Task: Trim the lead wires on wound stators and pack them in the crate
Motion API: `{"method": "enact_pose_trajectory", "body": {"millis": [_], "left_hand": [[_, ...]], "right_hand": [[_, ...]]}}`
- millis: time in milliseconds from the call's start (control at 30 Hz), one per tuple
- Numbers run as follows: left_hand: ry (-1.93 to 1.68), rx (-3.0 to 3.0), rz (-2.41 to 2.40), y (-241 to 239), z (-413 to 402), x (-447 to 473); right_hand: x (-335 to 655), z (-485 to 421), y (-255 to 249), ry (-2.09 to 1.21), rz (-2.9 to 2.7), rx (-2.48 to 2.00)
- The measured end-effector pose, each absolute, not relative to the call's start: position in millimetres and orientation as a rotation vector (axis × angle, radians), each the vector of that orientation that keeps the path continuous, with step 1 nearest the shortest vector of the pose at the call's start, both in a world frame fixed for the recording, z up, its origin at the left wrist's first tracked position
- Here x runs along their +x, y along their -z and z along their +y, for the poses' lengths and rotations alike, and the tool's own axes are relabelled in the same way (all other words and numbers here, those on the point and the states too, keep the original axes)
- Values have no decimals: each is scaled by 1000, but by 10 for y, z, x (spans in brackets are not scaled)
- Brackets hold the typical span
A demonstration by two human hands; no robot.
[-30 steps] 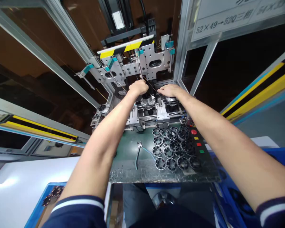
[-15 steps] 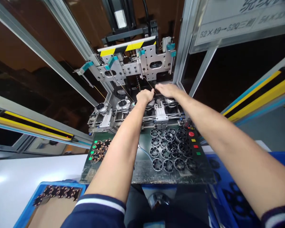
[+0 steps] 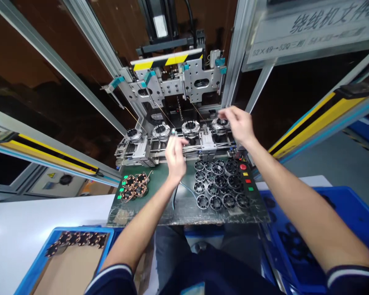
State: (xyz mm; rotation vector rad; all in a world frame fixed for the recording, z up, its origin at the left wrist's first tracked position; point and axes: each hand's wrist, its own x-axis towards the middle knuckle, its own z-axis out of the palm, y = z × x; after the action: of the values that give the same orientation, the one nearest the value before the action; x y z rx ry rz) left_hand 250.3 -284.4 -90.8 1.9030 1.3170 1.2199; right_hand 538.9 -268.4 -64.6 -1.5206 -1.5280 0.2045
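Observation:
My left hand [image 3: 176, 157] is over the front edge of the winding machine, with loosely bent fingers pointing right and nothing visible in them. Just beyond it is a round winding fixture [image 3: 190, 128] with a black slotted core. My right hand [image 3: 240, 123] is beside the rightmost fixture [image 3: 220, 125], its bent fingers over the fixture's edge; no held thing shows. Two more fixtures, one at the far left [image 3: 134, 134] and one left of centre [image 3: 161, 131], carry cores. Thin copper-coloured wires run down toward the fixtures from the wire guides [image 3: 147, 78].
Black ring-shaped cores [image 3: 216, 202] are stacked on the green bench [image 3: 162, 209] at right. Several copper-wound cores [image 3: 134, 186] lie at left. A blue-handled tool [image 3: 189, 189] lies between. Blue bins [image 3: 341, 196] flank the bench. Buttons [image 3: 243, 167] line its right edge.
My left hand has drawn back toward me from the third fixture, uncovering it. My right hand has moved slightly right, its fingers now bent. The camera view has shifted a little.

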Motion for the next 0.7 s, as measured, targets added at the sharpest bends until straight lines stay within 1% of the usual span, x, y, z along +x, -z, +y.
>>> {"method": "enact_pose_trajectory", "body": {"millis": [67, 133, 200, 267, 367, 467, 600, 700], "left_hand": [[-1276, 1588, 1229, 1369, -3375, 2341], [-1254, 1369, 1207, 1784, -3724, 2344], [-1191, 1272, 1228, 2073, -3873, 2451], [-1108, 1236, 1234, 2214, -3889, 2581], [-1011, 1233, 1194, 2227, -3861, 2712], [-985, 1288, 1170, 2153, -3914, 2714], [-1052, 1469, 1214, 1969, -4033, 2437], [-1167, 1638, 1270, 1635, -3899, 1979]], "right_hand": [[5423, -3378, 970, -283, -1211, -1462], [5424, -4071, 1342, -300, -1045, -1505], [5374, -4652, 1691, -355, -970, -1554], [5285, -5053, 1965, -414, -929, -1594], [5161, -5319, 2195, -476, -916, -1635], [5111, -5344, 2260, -475, -926, -1650], [5113, -5353, 2200, -429, -974, -1657], [5162, -5367, 1996, -378, -1090, -1655]]}}
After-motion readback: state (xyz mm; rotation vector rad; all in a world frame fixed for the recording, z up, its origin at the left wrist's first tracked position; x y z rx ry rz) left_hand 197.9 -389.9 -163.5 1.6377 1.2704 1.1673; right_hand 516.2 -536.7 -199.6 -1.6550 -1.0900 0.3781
